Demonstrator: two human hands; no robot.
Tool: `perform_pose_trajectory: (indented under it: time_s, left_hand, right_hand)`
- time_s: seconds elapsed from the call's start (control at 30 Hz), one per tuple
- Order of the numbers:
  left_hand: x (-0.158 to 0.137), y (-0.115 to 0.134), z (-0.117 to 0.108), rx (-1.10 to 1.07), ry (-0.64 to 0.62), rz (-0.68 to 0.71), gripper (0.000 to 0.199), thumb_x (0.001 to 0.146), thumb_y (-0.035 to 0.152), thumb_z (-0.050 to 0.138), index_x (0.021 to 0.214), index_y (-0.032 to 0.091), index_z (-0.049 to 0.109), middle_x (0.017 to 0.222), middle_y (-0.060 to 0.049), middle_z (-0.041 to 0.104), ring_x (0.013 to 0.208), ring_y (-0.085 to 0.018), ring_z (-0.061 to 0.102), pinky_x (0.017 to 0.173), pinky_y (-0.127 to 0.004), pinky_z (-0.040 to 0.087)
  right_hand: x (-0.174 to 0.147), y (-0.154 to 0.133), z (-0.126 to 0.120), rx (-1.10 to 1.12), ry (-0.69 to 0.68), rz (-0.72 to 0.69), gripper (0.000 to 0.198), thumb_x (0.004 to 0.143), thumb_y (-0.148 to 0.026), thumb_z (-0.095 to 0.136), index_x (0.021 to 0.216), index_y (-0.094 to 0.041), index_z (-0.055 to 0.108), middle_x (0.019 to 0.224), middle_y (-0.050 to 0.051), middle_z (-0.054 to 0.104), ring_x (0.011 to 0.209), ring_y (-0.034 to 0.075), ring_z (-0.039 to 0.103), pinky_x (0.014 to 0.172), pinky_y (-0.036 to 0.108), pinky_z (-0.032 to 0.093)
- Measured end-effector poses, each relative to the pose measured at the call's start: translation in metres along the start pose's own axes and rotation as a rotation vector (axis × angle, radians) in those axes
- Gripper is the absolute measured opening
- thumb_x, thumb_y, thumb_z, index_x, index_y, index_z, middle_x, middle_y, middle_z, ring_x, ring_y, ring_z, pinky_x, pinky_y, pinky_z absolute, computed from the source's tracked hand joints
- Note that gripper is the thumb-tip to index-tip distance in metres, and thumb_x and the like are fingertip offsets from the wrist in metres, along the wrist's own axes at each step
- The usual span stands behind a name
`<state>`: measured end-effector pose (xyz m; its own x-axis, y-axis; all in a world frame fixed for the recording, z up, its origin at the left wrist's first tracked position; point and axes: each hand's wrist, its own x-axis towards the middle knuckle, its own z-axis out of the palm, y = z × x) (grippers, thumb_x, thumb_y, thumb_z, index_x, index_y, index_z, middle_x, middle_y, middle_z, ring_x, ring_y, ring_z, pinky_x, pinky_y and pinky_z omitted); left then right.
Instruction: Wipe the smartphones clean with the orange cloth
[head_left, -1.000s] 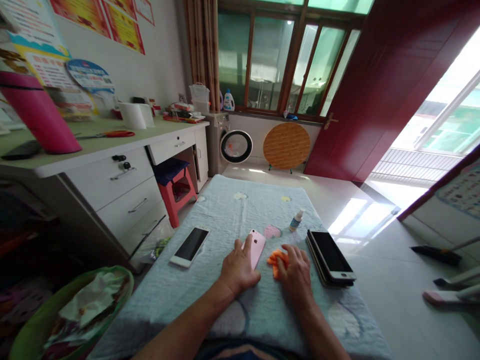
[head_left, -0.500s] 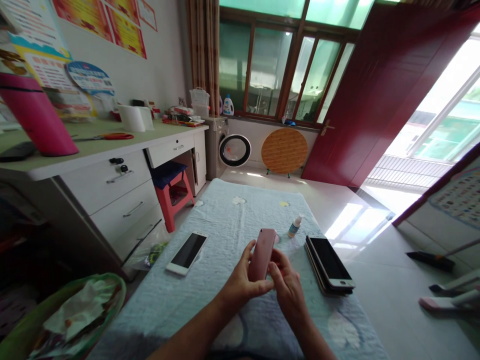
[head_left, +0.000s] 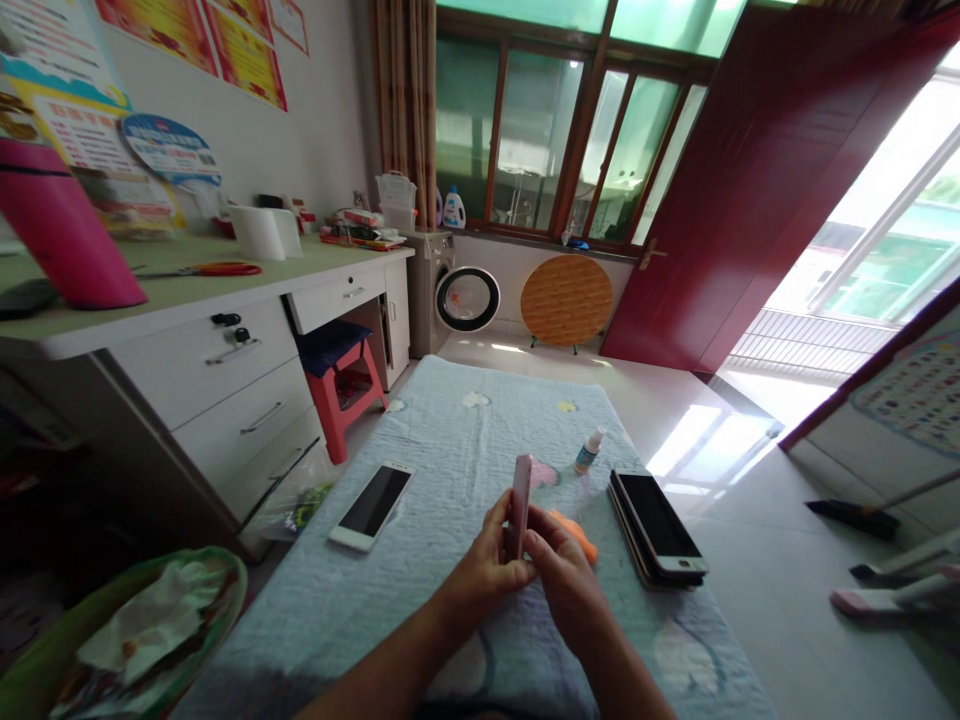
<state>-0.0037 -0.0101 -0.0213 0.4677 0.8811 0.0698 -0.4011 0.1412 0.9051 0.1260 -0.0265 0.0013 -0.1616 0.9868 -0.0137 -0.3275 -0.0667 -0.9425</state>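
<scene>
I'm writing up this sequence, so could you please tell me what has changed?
The pink phone has been lifted off the blue cover in the left hand and turned nearly edge-on. The right hand has let go of the orange cloth and moved left to the phone. The white phone, phone stack and spray bottle stayed put.

no text legible; print on wall posters [head_left: 244, 50] blurred

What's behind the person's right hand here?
Part of an orange cloth shows just beyond the right hand, against the pale blue cover. The hand hides the cloth's remainder, so its full shape and any contact between them cannot be seen.
</scene>
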Motion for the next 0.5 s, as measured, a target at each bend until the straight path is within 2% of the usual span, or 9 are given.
perform_pose_trajectory:
  time_s: [0.13,0.27,0.4,0.5]
  left_hand:
    - [-0.001,0.004,0.002,-0.012,-0.042,0.053,0.079,0.076,0.036,0.075,0.142,0.021,0.035,0.136,-0.013,0.05,0.13,-0.032,0.043,0.108,-0.044,0.032]
    - [-0.004,0.009,0.006,0.012,-0.075,0.072,0.066,0.083,0.034,0.072,0.139,0.024,0.038,0.135,-0.011,0.053,0.128,-0.03,0.047,0.109,-0.045,0.033]
    - [-0.008,0.014,0.01,0.279,0.002,0.103,0.055,0.088,0.031,0.065,0.136,0.019,0.042,0.133,-0.014,0.053,0.126,-0.03,0.049,0.109,-0.045,0.034]
    - [-0.01,0.017,0.012,0.438,0.061,0.126,0.06,0.087,0.025,0.061,0.141,0.02,0.036,0.139,-0.014,0.047,0.132,-0.029,0.042,0.112,-0.045,0.031]
  right_hand:
    - [0.003,0.004,-0.004,0.075,0.034,0.03,0.046,0.076,-0.041,0.074,0.118,-0.023,0.066,0.116,0.007,0.067,0.105,0.025,0.062,0.096,0.039,0.046]
    - [0.006,0.008,-0.006,0.103,0.076,0.054,0.045,0.073,-0.037,0.078,0.114,-0.022,0.067,0.107,0.007,0.069,0.1,0.023,0.063,0.089,0.035,0.049]
    - [0.008,0.009,-0.004,0.121,0.112,0.067,0.046,0.07,-0.037,0.08,0.11,-0.02,0.067,0.1,0.006,0.07,0.094,0.022,0.065,0.085,0.034,0.05]
    - [0.007,0.01,0.0,0.091,0.07,0.09,0.046,0.073,-0.037,0.077,0.114,-0.021,0.065,0.104,0.006,0.07,0.1,0.024,0.064,0.091,0.036,0.049]
